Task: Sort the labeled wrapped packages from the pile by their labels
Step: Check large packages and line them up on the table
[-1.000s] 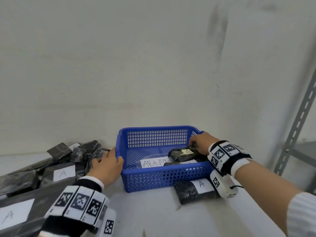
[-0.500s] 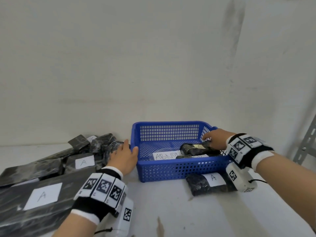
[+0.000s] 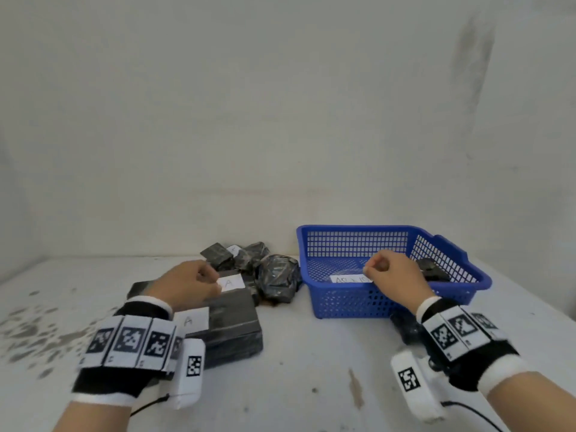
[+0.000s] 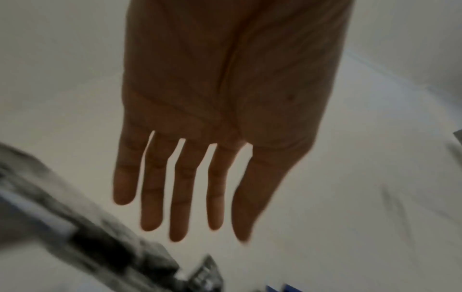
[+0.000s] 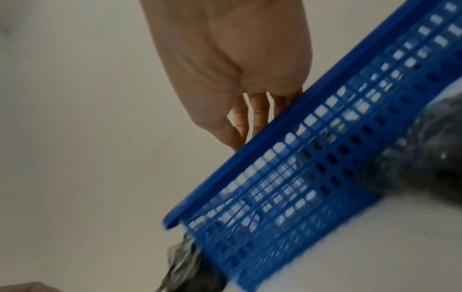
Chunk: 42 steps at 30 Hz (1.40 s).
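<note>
A pile of black wrapped packages lies at the left; the big flat package (image 3: 232, 325) and the one behind it carry white "A" labels (image 3: 230, 282), and a crumpled package (image 3: 277, 279) leans by the blue basket (image 3: 389, 302). My left hand (image 3: 213, 282) hovers over the pile with straight fingers (image 4: 178, 207), holding nothing. Above the basket's front rim, my right hand (image 3: 375, 266) hangs loosely curled and empty, its fingers (image 5: 258, 116) behind the rim (image 5: 275, 138). Inside the basket lie a black package (image 3: 433, 269) and a paper label (image 3: 347, 279).
Another black package (image 3: 405, 328) lies in front of the basket, partly under my right wrist. The white table (image 3: 311, 369) meets a plain wall behind. Grey stains mark the table's left part (image 3: 28, 332).
My left hand left the basket's left rim and moved over the pile. My right hand let go of the package in the basket and drew back to the front rim. The view swung left.
</note>
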Available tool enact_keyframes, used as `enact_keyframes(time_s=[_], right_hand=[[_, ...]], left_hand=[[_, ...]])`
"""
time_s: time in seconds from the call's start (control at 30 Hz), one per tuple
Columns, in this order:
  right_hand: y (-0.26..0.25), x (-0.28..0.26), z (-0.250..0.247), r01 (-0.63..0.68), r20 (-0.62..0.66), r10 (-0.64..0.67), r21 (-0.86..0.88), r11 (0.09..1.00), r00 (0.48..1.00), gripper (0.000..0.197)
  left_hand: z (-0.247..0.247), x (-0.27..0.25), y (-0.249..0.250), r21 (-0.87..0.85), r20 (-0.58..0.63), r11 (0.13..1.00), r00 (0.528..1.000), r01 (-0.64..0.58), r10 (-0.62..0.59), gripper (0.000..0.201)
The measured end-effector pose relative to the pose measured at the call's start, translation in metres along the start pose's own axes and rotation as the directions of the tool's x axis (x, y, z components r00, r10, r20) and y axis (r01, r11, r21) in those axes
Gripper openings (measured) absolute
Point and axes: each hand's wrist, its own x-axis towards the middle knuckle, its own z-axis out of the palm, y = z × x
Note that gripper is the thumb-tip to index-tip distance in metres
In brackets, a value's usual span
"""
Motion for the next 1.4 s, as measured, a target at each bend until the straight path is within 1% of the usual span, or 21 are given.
enact_keyframes(time_s=[0.07,0.13,0.2,0.27,0.33,0.4,0.47,0.53,0.63,0.7,0.73,0.77,0.83,0.97,1.03,1.1,1.13,1.17,1.23,1.33,1.4], right_hand=[[-0.012,-0.012,0.016,0.052,-0.040,-0.050,0.048,0.998,0.998,0.014],[-0.028,-0.027,0.030,0.134,-0.077,-0.126,0.114,0.984,0.989,0.020],[-0.047,-0.043,0.044,0.223,-0.049,-0.218,0.137,0.965,0.975,0.019],[-0.064,-0.053,0.058,0.301,-0.019,-0.301,0.119,0.946,0.954,0.012],[-0.079,-0.057,0.073,0.256,0.113,-0.273,0.144,0.956,0.955,0.009],[-0.089,-0.058,0.089,0.132,0.365,-0.159,0.100,0.986,0.917,0.029],[-0.095,-0.061,0.104,0.052,0.540,-0.054,0.019,0.998,0.840,0.044],[-0.099,-0.066,0.115,0.032,0.584,-0.028,0.003,0.999,0.811,0.046],[-0.098,-0.072,0.129,-0.003,0.550,-0.051,0.098,0.995,0.834,0.035],[-0.096,-0.075,0.130,-0.039,0.525,-0.066,0.185,0.982,0.848,0.027],[-0.094,-0.076,0.129,-0.070,0.517,-0.071,0.248,0.966,0.853,0.022],[-0.092,-0.076,0.127,-0.109,0.512,-0.073,0.316,0.942,0.856,0.018],[-0.090,-0.076,0.119,-0.179,0.497,-0.085,0.460,0.870,0.863,0.019],[-0.089,-0.069,0.086,-0.172,0.364,-0.158,0.724,0.668,0.918,0.025],[-0.094,-0.068,0.057,-0.140,0.288,-0.195,0.827,0.544,0.938,0.037],[-0.103,-0.066,0.027,-0.089,0.207,-0.235,0.898,0.431,0.950,0.046],[-0.103,-0.065,0.013,-0.041,0.150,-0.251,0.919,0.392,0.956,0.046],[-0.092,-0.051,-0.018,0.080,0.030,-0.270,0.919,0.386,0.962,0.046],[-0.099,-0.048,-0.035,0.169,-0.056,-0.274,0.896,0.410,0.960,0.046],[-0.099,-0.049,-0.052,0.293,-0.194,-0.257,0.852,0.435,0.947,0.041],[-0.093,-0.043,-0.067,0.348,-0.267,-0.237,0.831,0.434,0.934,0.035]], left_hand=[[-0.015,-0.010,-0.024,0.134,0.079,0.986,0.991,0.099,-0.110,0.044],[-0.025,-0.014,-0.050,0.227,0.056,0.955,0.976,0.193,-0.211,0.062],[-0.030,-0.019,-0.071,0.292,-0.014,0.911,0.953,0.292,-0.301,0.070],[-0.032,-0.026,-0.081,0.350,-0.025,0.867,0.928,0.355,-0.371,0.065],[-0.027,-0.034,-0.087,0.367,0.013,0.862,0.924,0.351,-0.382,0.058],[-0.021,-0.038,-0.094,0.358,0.061,0.867,0.918,0.347,-0.393,0.059],[-0.017,-0.039,-0.103,0.314,0.066,0.886,0.923,0.342,-0.380,0.062],[-0.016,-0.040,-0.106,0.239,0.071,0.904,0.922,0.356,-0.381,0.064],[-0.020,-0.047,-0.103,0.038,0.138,0.926,0.916,0.376,-0.377,0.060],[-0.030,-0.054,-0.100,-0.191,0.174,0.905,0.920,0.381,-0.351,0.040],[-0.036,-0.057,-0.097,-0.251,0.184,0.893,0.924,0.374,-0.335,0.029],[-0.042,-0.060,-0.095,-0.274,0.170,0.893,0.932,0.356,-0.320,0.020],[-0.052,-0.063,-0.085,-0.310,0.076,0.904,0.956,0.294,-0.284,0.015],[-0.070,-0.066,-0.053,-0.403,-0.186,0.914,0.972,0.055,-0.141,0.016],[-0.073,-0.069,-0.031,-0.492,-0.348,0.858,0.937,-0.151,-0.035,0.013],[-0.069,-0.071,-0.009,-0.578,-0.493,0.727,0.869,-0.371,0.051,0.029],[-0.063,-0.073,0.002,-0.616,-0.529,0.654,0.846,-0.440,0.071,0.033],[-0.051,-0.061,0.036,-0.643,-0.580,0.558,0.810,-0.524,0.093,0.033],[-0.046,-0.060,0.045,-0.650,-0.625,0.470,0.772,-0.597,0.116,0.034],[-0.039,-0.057,0.059,-0.687,-0.587,0.394,0.786,-0.610,0.193,0.048],[-0.033,-0.050,0.073,-0.689,-0.592,0.353,0.772,-0.633,0.231,0.053]])
